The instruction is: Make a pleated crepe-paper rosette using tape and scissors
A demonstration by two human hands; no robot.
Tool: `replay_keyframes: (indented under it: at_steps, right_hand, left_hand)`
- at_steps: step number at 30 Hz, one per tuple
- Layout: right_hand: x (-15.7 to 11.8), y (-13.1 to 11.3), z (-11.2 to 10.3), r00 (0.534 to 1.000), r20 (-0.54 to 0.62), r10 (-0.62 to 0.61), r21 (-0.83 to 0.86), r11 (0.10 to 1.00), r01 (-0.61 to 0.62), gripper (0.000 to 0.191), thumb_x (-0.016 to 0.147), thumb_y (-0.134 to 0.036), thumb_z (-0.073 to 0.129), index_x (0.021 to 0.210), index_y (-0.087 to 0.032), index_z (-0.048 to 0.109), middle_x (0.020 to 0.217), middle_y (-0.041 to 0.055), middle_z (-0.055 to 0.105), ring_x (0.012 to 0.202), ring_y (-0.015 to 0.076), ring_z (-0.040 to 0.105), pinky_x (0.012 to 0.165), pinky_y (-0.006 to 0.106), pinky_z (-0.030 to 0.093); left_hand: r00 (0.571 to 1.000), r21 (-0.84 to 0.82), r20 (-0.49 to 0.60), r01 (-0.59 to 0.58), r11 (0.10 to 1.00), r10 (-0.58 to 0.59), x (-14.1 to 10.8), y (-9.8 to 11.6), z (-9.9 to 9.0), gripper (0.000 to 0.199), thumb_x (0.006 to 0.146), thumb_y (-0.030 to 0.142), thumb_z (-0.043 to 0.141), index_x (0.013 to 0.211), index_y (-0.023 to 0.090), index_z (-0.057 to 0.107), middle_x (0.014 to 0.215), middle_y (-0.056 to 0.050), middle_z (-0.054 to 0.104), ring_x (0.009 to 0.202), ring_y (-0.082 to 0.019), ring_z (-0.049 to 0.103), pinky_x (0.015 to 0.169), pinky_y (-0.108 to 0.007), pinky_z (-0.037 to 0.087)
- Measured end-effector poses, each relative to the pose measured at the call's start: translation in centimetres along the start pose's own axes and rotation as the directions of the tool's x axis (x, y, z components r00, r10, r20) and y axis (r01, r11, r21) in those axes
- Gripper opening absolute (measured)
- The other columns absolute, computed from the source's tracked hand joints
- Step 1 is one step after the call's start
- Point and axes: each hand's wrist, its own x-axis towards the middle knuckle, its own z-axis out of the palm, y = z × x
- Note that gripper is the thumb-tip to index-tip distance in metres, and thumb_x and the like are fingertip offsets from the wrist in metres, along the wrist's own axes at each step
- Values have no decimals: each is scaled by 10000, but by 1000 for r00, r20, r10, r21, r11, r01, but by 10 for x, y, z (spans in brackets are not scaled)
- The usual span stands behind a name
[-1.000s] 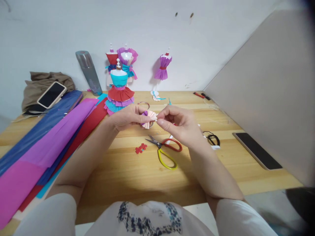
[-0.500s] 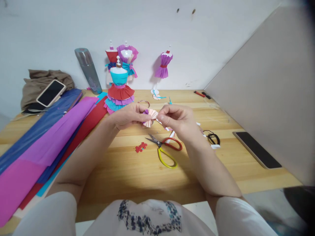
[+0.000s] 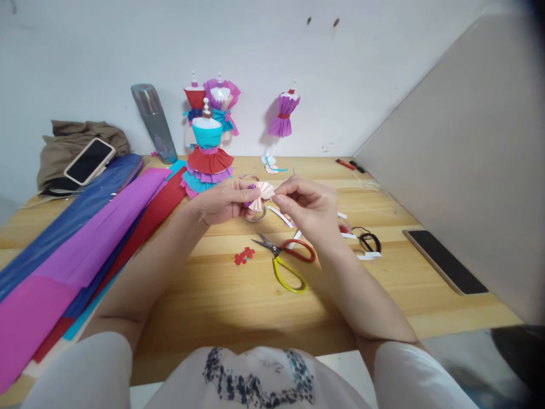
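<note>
A pleated paper rosette [image 3: 260, 196], pale pink with a purple part at its left, is held above the table. My left hand [image 3: 223, 201] pinches it between thumb and fingers. At its right edge my right hand [image 3: 304, 207] has thumb and index finger closed on the pale paper. Below lie scissors [image 3: 279, 250], blades apart, with one red and one yellow handle. Small red paper flowers [image 3: 244, 256] sit left of the blades. White strips [image 3: 281, 216] lie behind the scissors. A ring-shaped roll [image 3: 258, 215] shows partly under the rosette.
Small mannequins in paper dresses [image 3: 207, 139] stand at the back, one purple-dressed [image 3: 285, 116] near the wall. Left are paper sheets [image 3: 85, 261], a phone [image 3: 89, 161], brown cloth [image 3: 80, 136] and a bottle [image 3: 154, 122]. Right are a black band [image 3: 369, 242] and another phone [image 3: 445, 260].
The rosette has turned, and more of its pale pink pleats face me. Both hands keep their hold in nearly the same place. More white strips show beside my right hand.
</note>
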Motion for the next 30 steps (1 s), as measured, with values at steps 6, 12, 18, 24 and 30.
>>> replay_keyframes:
  at_steps: [6,12,18,24,30]
  right_hand:
    - [0,2,0,996,-55,-70,-136,989,62,263,874,-441,763,728,-236,687,665,19,638,577,155,504,555,334,415]
    - [-7,4,3,905,-52,-423,-403,838,369,156,965,-259,641,821,-264,701,771,52,692,671,199,609,641,374,500]
    - [-10,11,4,871,-31,-490,-507,759,409,83,974,-255,637,943,-280,711,870,82,725,790,237,693,714,399,552]
    - [-13,16,7,794,-63,-605,-573,673,468,114,971,-195,630,958,-279,705,857,79,731,756,223,692,693,389,546]
    - [-13,23,9,869,-12,-495,-546,732,409,100,973,-250,625,928,-281,709,857,87,728,799,242,703,735,408,570]
  left_hand:
    - [999,-30,11,-48,998,49,0,-2,2,273,897,238,742,676,106,651,639,-49,584,609,-115,492,581,-236,416]
    - [994,-140,68,-79,987,89,0,-4,2,198,887,210,750,737,93,693,656,-40,543,628,-113,447,581,-242,393]
    - [998,-196,37,-35,980,43,1,-5,5,214,871,209,786,732,89,677,672,-39,542,630,-107,474,582,-224,419]
    - [1000,-179,-24,-18,984,14,0,-6,9,219,905,207,760,735,98,675,709,-49,590,645,-104,505,582,-216,436]
    - [1000,-225,1,-27,974,28,3,-9,6,250,845,259,828,730,108,666,687,-38,582,631,-105,496,575,-224,422]
